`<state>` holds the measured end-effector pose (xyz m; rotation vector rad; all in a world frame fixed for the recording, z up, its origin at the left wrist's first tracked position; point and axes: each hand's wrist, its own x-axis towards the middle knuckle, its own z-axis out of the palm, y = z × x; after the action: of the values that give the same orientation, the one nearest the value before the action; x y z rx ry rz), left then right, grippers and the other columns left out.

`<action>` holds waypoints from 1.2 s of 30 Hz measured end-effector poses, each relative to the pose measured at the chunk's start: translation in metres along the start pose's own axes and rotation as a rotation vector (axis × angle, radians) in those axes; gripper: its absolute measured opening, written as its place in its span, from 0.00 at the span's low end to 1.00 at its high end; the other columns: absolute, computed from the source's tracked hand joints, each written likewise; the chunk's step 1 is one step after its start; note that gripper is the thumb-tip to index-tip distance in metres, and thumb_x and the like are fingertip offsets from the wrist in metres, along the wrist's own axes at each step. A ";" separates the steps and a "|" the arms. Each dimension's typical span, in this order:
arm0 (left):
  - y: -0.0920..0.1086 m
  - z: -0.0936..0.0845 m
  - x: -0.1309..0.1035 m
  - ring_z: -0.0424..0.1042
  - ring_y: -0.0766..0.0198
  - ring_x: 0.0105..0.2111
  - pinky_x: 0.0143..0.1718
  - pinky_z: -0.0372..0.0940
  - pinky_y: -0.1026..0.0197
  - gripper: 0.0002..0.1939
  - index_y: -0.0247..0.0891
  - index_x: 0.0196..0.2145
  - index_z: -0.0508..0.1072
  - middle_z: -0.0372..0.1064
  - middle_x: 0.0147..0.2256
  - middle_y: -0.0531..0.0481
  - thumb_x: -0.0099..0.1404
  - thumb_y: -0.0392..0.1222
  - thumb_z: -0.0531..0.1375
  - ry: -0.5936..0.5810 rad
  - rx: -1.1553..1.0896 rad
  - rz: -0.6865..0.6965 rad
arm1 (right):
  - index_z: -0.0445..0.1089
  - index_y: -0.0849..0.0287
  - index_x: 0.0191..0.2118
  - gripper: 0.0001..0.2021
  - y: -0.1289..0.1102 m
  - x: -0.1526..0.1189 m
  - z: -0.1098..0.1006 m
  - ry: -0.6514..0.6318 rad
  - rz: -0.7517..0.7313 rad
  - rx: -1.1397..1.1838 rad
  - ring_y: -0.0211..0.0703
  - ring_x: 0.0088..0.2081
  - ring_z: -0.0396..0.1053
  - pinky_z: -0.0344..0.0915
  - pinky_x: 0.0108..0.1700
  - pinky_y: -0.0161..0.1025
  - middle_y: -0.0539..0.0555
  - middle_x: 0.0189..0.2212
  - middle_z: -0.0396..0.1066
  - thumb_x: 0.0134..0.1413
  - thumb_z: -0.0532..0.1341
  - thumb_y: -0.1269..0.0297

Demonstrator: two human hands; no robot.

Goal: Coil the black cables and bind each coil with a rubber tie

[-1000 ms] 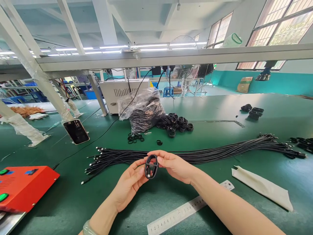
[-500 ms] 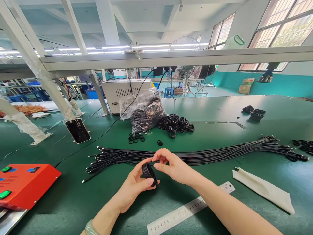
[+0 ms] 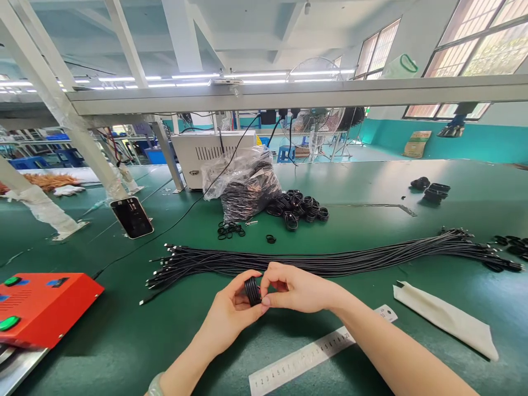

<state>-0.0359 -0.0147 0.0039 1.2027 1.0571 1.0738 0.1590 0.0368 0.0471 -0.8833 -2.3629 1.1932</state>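
Observation:
Between my hands is a small coiled black cable, wound into a tight ring. My left hand grips it from the left, thumb below and forefinger over the top. My right hand presses its thumb and fingertips against the coil's right side; what lies inside that pinch is mostly hidden. Just beyond the hands stretches a long bundle of straight black cables with metal plugs at the ends. A steel ruler lies under my right forearm.
Behind the bundle are a pile of coiled cables, a plastic bag of black items and small black rings. A red box with green buttons stands left, near a phone. A pale folded strip lies right.
My right hand has come down from above the coil to its right side. The coil has turned more upright in my left hand, and the two thumbs have come together.

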 end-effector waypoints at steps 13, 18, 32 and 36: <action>0.000 -0.003 0.002 0.76 0.60 0.35 0.40 0.70 0.58 0.28 0.43 0.48 0.71 0.76 0.37 0.51 0.49 0.35 0.71 -0.020 -0.056 -0.044 | 0.69 0.57 0.32 0.01 0.000 0.003 0.013 0.119 0.074 0.079 0.36 0.28 0.56 0.56 0.31 0.35 0.47 0.27 0.59 0.54 0.61 0.68; 0.001 -0.009 0.002 0.78 0.57 0.36 0.47 0.70 0.51 0.28 0.46 0.45 0.73 0.75 0.40 0.52 0.46 0.33 0.73 -0.123 -0.198 -0.029 | 0.70 0.57 0.35 0.05 0.007 0.004 0.004 0.073 0.088 0.183 0.37 0.28 0.57 0.56 0.31 0.35 0.47 0.26 0.61 0.55 0.61 0.62; 0.016 -0.022 -0.009 0.65 0.41 0.57 0.55 0.62 0.45 0.36 0.57 0.64 0.54 0.64 0.59 0.45 0.63 0.41 0.63 -0.393 -0.482 -0.173 | 0.73 0.59 0.39 0.19 -0.007 0.000 0.003 0.036 0.179 0.499 0.37 0.29 0.57 0.54 0.31 0.35 0.50 0.32 0.69 0.53 0.62 0.47; 0.011 -0.021 -0.003 0.69 0.45 0.54 0.54 0.63 0.46 0.35 0.60 0.64 0.53 0.62 0.61 0.46 0.64 0.43 0.62 -0.309 -0.397 -0.158 | 0.69 0.59 0.31 0.18 -0.003 0.007 0.011 0.149 0.233 0.691 0.33 0.24 0.51 0.49 0.28 0.34 0.46 0.24 0.63 0.44 0.68 0.48</action>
<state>-0.0580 -0.0131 0.0130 0.9109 0.6494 0.8884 0.1467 0.0340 0.0432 -0.9569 -1.5714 1.7978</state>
